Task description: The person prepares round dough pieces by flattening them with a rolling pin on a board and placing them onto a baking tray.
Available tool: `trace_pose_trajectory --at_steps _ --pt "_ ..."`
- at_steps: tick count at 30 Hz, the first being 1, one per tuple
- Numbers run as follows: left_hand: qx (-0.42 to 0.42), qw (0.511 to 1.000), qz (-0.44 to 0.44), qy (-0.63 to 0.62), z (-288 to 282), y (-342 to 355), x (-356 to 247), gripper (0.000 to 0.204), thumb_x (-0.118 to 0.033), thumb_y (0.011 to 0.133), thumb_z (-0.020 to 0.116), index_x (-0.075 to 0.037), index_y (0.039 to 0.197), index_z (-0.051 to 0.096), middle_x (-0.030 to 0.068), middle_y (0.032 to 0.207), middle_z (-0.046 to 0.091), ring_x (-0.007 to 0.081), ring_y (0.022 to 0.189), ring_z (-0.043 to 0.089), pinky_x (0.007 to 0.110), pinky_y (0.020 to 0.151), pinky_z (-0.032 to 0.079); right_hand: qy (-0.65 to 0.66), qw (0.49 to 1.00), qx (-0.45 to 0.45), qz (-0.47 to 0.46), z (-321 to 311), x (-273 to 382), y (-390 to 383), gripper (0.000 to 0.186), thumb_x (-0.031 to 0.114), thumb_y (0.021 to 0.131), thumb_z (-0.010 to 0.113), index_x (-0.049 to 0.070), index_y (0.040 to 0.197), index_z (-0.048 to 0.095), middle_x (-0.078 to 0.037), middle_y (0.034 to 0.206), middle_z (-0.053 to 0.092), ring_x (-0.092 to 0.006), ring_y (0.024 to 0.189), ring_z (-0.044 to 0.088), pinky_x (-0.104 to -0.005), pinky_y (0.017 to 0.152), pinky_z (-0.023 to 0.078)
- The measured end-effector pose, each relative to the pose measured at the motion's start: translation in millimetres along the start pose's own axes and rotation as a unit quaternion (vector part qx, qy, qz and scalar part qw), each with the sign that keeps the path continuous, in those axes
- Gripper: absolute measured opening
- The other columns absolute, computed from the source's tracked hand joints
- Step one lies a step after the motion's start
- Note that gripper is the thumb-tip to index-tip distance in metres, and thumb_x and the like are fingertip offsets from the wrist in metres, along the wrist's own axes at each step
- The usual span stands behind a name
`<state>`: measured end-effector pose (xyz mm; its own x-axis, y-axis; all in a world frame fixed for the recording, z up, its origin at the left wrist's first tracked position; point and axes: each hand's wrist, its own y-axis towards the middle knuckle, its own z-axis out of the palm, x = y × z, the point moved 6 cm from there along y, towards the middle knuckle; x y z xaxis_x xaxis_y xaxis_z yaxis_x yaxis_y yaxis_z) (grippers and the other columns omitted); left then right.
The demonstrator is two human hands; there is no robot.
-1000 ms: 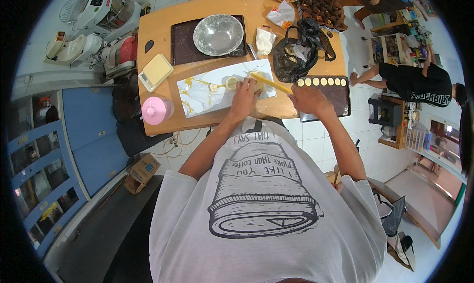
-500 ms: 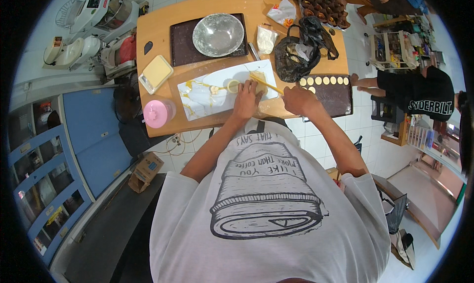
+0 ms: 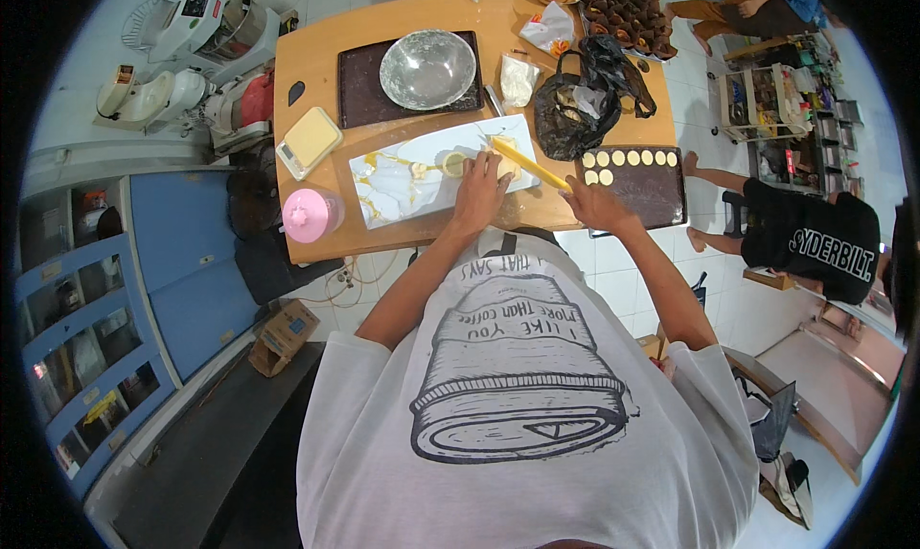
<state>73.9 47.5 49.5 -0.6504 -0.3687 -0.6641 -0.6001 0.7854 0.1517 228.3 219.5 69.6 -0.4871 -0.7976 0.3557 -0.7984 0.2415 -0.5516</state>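
Note:
My left hand rests bent fingers, slightly apart, on pale dough on a white marbled board, beside a small round ring. The board has yellow smears. My right hand grips the lower right end of a long yellow tool, angled across the board with its far end over the dough. Just right, pale discs lie on a dark tray. A pink-lidded container and a pale rectangular item stand left of the board.
Behind the board are a metal bowl on a dark tray, a white packet, a black plastic bag and brown shells. Mixers stand left. Two other people are at the right, near shelving.
My right hand moved left with the yellow tool, then slightly back right. My left hand stays on the dough. The nearer person at the right has shifted toward the bottom of the view.

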Motion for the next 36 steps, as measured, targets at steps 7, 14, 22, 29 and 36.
trace_pose_trajectory --at_steps 7,14,22,29,36 --pt "-0.024 0.999 0.023 0.002 1 -1 -2 0.041 -0.019 0.09 0.072 0.002 0.121 0.055 0.0217 0.119 0.053 0.0441 0.104 0.052 0.051 0.092 0.047 0.016 0.985 -0.16 -0.065 41 -24 3 0.043 0.038 0.106 0.048 0.003 0.131 0.052 -0.028 0.075 0.065 -0.0484 0.074 0.065 -0.0597 0.069 0.049" --pt "0.0 1.0 -0.01 -0.007 7 -4 3 0.044 -0.022 0.093 0.07 0.004 0.125 0.055 0.0235 0.121 0.053 0.0466 0.107 0.051 0.055 0.091 0.046 0.174 0.977 -0.115 -0.046 7 -14 0 0.049 0.044 0.106 0.049 0.001 0.129 0.058 -0.025 0.088 0.069 -0.041 0.083 0.069 -0.0474 0.075 0.053" --pt "-0.015 1.0 -0.021 -0.001 9 -5 4 0.046 -0.02 0.092 0.07 0.005 0.126 0.053 0.0242 0.122 0.053 0.048 0.11 0.05 0.055 0.095 0.044 0.116 0.985 -0.125 0.004 -47 25 -28 0.051 0.044 0.105 0.049 0.001 0.133 0.057 -0.025 0.082 0.068 -0.0422 0.078 0.069 -0.0491 0.071 0.053" --pt "-0.021 1.0 -0.012 0.011 7 -4 3 0.044 -0.021 0.091 0.071 0.004 0.123 0.054 0.0217 0.12 0.054 0.0446 0.108 0.05 0.053 0.093 0.046 0.04 0.987 -0.154 -0.036 -2 22 -3 0.043 0.039 0.103 0.052 0.003 0.127 0.059 -0.028 0.075 0.066 -0.0484 0.08 0.068 -0.0579 0.076 0.054" --pt "0.004 0.999 -0.031 -0.02 3 -2 0 0.049 -0.024 0.095 0.068 0.007 0.129 0.052 0.0245 0.121 0.053 0.0471 0.11 0.051 0.055 0.097 0.043 0.017 0.982 -0.176 -0.066 13 17 15 0.038 0.035 0.103 0.051 0.004 0.125 0.057 -0.025 0.069 0.065 -0.046 0.07 0.068 -0.0568 0.066 0.055"
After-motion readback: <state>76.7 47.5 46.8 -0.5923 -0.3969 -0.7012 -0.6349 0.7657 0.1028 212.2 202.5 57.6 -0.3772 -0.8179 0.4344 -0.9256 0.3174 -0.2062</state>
